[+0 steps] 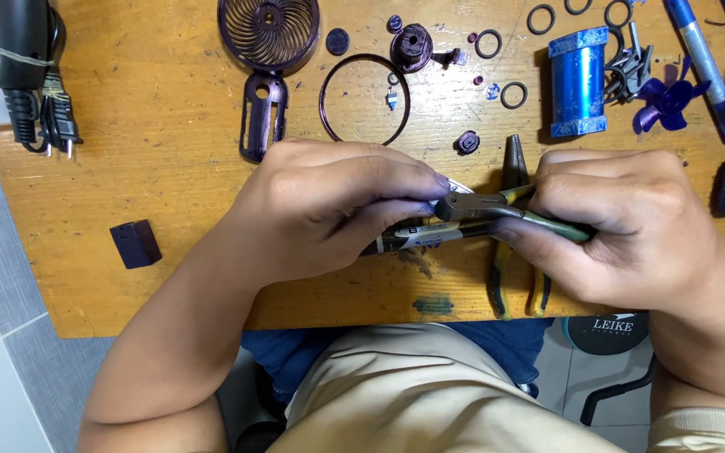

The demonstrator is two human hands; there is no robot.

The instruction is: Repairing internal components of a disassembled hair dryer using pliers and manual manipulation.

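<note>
Our left hand pinches a small part; right hand is closed around the cutters, nose at it. Mid-snip; next we squeeze steadily.

A worn wooden desk fills most of the view, its orange-brown top scratched and marked with dark stains just below the fingers. Left of the fingers, past the desk's edge, lies a grey tiled floor with pale grout lines. Below and to the right stands a black stool base. The light is even and soft.
</note>
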